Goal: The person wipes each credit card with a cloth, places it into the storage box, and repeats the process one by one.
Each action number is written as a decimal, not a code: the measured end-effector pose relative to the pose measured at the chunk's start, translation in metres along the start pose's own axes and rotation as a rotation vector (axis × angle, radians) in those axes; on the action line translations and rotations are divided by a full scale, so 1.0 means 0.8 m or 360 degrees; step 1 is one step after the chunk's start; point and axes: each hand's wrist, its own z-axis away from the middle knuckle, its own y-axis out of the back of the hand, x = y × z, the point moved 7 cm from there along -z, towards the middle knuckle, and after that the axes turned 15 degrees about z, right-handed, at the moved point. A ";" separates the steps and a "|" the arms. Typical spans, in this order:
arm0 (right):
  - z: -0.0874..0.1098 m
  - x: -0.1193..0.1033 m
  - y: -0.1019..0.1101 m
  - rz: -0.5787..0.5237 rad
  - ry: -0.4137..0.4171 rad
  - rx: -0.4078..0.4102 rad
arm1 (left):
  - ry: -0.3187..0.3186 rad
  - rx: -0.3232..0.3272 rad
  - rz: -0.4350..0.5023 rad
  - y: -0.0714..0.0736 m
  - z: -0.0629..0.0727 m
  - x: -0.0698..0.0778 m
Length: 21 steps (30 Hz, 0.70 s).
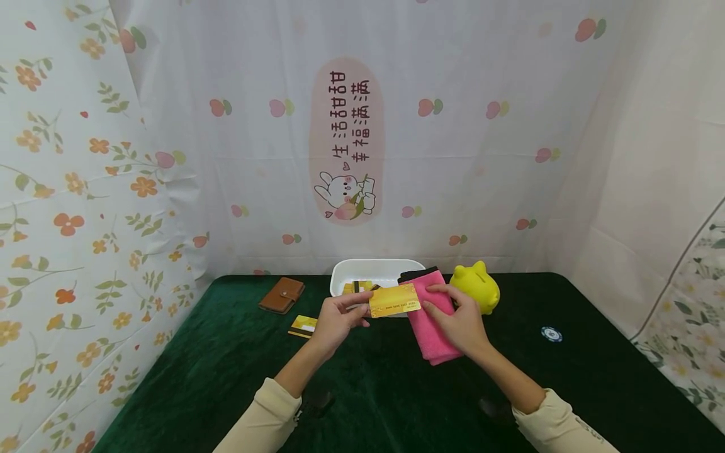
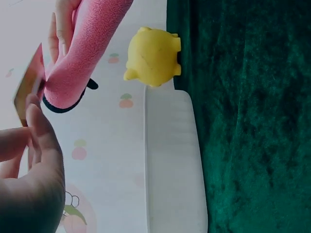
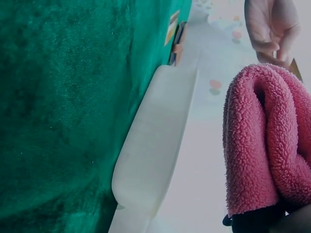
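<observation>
My left hand pinches a gold bank card between thumb and fingers, printed side toward the head camera. My right hand grips a folded pink towel just to the right of the card. A black piece shows behind the towel's top edge; what it is cannot be told. In the head view the card overlaps the towel's left edge. The left wrist view shows the card edge-on, close against the towel. Both are held up above the table, in front of a white tray.
Several gold cards lie in the tray. A brown wallet and another gold card lie left of it on the green cloth. At right are a yellow piggy bank and a poker chip. A patterned curtain hangs behind.
</observation>
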 end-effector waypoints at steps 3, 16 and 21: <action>0.000 -0.001 -0.001 -0.0006 0.0003 -0.0001 | 0.0001 -0.0005 -0.0057 0.000 0.000 -0.002; 0.001 -0.003 -0.006 -0.0038 0.0007 -0.0045 | -0.0090 0.0235 -0.0355 0.005 -0.003 -0.004; 0.001 -0.002 -0.007 -0.0029 -0.0005 -0.0053 | -0.0076 0.0220 -0.0367 0.002 -0.003 -0.005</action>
